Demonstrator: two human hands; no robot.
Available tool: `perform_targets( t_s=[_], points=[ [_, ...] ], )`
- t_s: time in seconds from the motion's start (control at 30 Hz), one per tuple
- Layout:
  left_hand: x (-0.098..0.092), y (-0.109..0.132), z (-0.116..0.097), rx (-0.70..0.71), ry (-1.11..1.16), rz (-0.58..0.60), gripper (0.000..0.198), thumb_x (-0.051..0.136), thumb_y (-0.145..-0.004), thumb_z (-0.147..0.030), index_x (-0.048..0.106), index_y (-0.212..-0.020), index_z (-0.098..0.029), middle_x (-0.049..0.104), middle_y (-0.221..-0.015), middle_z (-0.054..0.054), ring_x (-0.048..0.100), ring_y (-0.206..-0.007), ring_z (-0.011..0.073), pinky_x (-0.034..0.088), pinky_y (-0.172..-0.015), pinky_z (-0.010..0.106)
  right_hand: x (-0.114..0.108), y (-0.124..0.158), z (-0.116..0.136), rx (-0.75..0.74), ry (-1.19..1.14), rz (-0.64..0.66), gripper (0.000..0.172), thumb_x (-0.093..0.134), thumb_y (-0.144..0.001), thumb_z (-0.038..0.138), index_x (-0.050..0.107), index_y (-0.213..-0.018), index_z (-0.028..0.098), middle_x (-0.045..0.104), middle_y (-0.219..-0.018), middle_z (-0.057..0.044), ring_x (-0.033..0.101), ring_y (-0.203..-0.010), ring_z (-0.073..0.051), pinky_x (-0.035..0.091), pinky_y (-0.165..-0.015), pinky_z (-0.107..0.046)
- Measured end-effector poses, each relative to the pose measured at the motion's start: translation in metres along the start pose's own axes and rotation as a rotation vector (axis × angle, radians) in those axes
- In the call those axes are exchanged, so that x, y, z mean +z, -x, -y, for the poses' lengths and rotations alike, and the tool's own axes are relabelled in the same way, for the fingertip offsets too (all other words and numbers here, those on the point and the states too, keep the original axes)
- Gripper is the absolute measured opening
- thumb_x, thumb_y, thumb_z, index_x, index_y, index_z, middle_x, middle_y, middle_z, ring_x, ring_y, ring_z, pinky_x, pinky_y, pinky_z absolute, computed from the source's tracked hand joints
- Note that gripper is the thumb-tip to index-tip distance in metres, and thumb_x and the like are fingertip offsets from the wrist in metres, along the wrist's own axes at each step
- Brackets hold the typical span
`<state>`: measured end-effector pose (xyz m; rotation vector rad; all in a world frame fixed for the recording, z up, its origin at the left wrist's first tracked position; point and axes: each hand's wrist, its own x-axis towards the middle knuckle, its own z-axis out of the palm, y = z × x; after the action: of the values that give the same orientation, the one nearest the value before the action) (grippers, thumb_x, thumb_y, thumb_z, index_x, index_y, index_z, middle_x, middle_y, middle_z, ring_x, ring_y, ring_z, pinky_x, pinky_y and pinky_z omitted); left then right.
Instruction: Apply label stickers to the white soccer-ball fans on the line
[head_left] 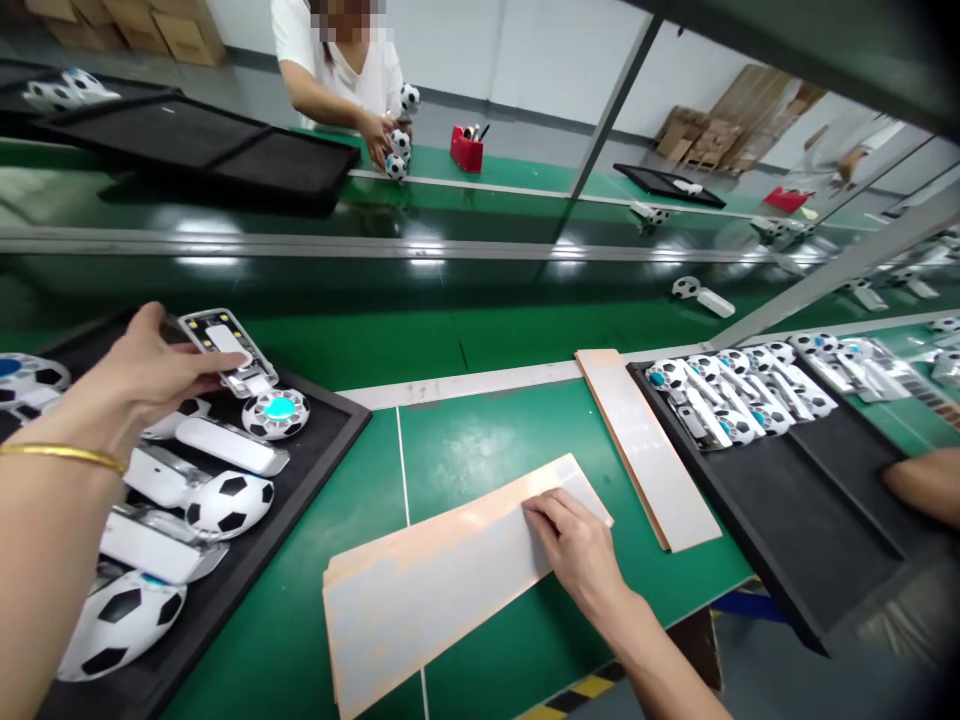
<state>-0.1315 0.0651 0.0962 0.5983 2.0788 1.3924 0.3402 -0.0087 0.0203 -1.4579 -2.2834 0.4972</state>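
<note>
My left hand (161, 365) is closed on the handle of a football-headed handheld fan (229, 350), or a device much like one. Its handle shows a dark inside with yellow spots; its black-and-white head carries a turquoise disc. Beneath it, a black foam tray (330, 425) holds several similar devices (232, 500). My right hand (574, 545) has its fingertips pinched together on a stack of pale sheets (442, 590) with orange patches, near the far right end. Whether anything small sits between those fingertips is hidden.
A second sheet stack (652, 450) lies beside a black tray (795, 510) with several devices. A person's arm (926, 485) reaches in at right. Across the green conveyor (450, 330), a co-worker (341, 90) handles football pieces near a red box (466, 150). A metal post (615, 105) rises there.
</note>
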Motion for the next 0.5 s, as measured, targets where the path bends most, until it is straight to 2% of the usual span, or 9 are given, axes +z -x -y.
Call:
perform_targets(
  t_s=[0.07,0.13,0.17,0.27,0.33,0.4,0.5],
  points=[
    [-0.003,0.015,-0.009,-0.002,0.111,0.166,0.066,0.059,-0.079,0.011,0.04,-0.136,-0.014,0.069,-0.08,-0.002,0.065,-0.075,0.0126,0.052,-0.083,0.053,0.0,-0.001,0.001,-0.007,-0.006,0.006,0.018,0.048,-0.094,0.021,0.066,-0.094,0.022,0.068,-0.09,-0.004,0.066,-0.08,-0.019,0.05,-0.069,-0.028],
    [0.0,0.034,-0.019,-0.032,0.268,0.254,0.036,0.048,-0.087,0.008,0.057,-0.118,-0.008,0.069,-0.079,0.001,0.064,-0.075,0.0123,0.053,-0.084,0.047,0.0,-0.001,0.002,-0.023,-0.013,0.003,0.017,0.049,-0.094,0.02,0.065,-0.092,0.022,0.068,-0.087,-0.004,0.065,-0.079,-0.019,0.05,-0.066,-0.028],
    [0.005,0.044,-0.024,-0.062,0.348,0.281,0.028,0.045,-0.088,0.005,0.061,-0.109,-0.007,0.068,-0.077,0.002,0.063,-0.074,0.0123,0.054,-0.083,0.045,0.001,-0.002,0.002,-0.034,-0.011,0.003,0.017,0.049,-0.093,0.02,0.065,-0.09,0.023,0.067,-0.086,-0.004,0.065,-0.077,-0.019,0.049,-0.065,-0.028],
    [0.032,0.077,-0.035,-0.121,0.556,0.36,0.012,0.058,-0.086,-0.008,0.063,-0.096,-0.01,0.067,-0.075,0.002,0.061,-0.07,0.0133,0.056,-0.079,0.039,0.005,-0.004,0.003,-0.054,0.015,0.035,0.02,0.045,-0.094,0.02,0.062,-0.085,0.024,0.066,-0.081,-0.003,0.065,-0.074,-0.019,0.048,-0.06,-0.027],
    [0.058,0.1,-0.036,-0.051,0.616,0.45,0.025,0.076,-0.073,-0.018,0.061,-0.093,-0.014,0.067,-0.079,0.001,0.062,-0.07,0.0144,0.056,-0.076,0.036,0.009,-0.006,0.004,-0.053,0.049,0.036,0.022,0.042,-0.094,0.019,0.059,-0.08,0.024,0.064,-0.076,-0.003,0.064,-0.07,-0.019,0.047,-0.057,-0.026],
    [0.085,0.121,-0.034,0.076,0.594,0.506,0.042,0.083,-0.064,-0.024,0.058,-0.096,-0.016,0.067,-0.086,0.0,0.063,-0.074,0.0153,0.055,-0.075,0.032,0.012,-0.008,0.005,-0.045,0.084,0.001,0.025,0.04,-0.093,0.017,0.055,-0.074,0.024,0.062,-0.07,-0.002,0.063,-0.064,-0.018,0.045,-0.053,-0.025],
    [0.118,0.146,-0.024,0.245,0.466,0.579,0.043,0.078,-0.071,-0.031,0.053,-0.104,-0.02,0.067,-0.095,0.001,0.064,-0.082,0.0172,0.053,-0.075,0.029,0.016,-0.01,0.002,-0.027,0.105,-0.018,0.024,0.043,-0.089,0.015,0.053,-0.07,0.026,0.06,-0.065,0.0,0.061,-0.055,-0.017,0.041,-0.046,-0.024]
  ],
)
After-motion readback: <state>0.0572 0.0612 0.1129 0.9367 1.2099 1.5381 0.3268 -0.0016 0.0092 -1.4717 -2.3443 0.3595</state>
